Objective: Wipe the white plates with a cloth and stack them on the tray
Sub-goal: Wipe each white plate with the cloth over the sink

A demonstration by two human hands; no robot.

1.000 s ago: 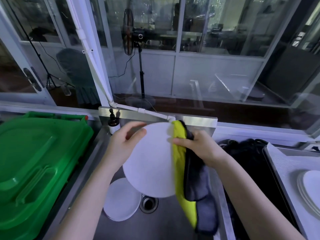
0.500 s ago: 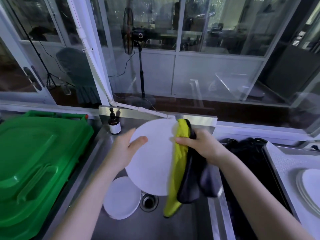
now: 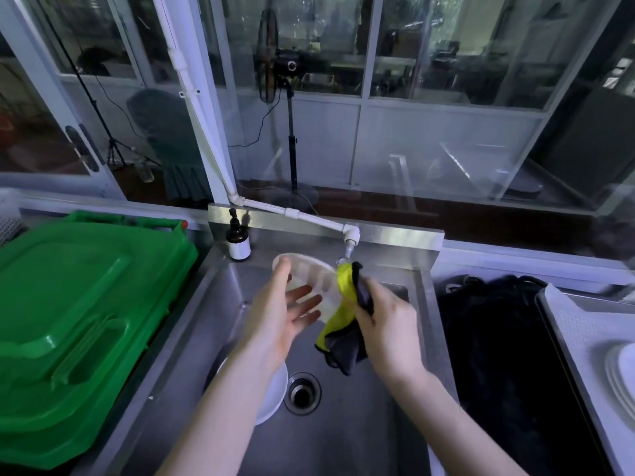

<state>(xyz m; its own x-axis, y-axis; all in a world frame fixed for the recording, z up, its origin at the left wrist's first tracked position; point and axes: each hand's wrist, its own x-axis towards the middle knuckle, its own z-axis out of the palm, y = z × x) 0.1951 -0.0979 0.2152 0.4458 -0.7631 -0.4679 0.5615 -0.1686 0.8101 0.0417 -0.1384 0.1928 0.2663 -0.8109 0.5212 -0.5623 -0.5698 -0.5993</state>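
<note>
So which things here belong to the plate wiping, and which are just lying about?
In the job: white plate by the left hand, cloth in the right hand, second plate in the sink, stacked plates on the tray.
Lying about: green crate, pump bottle, standing fan.

Bin [image 3: 68,321] L of sink [image 3: 343,438], plate [image 3: 275,393] inside by drain [image 3: 303,393], tray [image 3: 580,328] w/ plates [image 3: 622,376] R.
</note>
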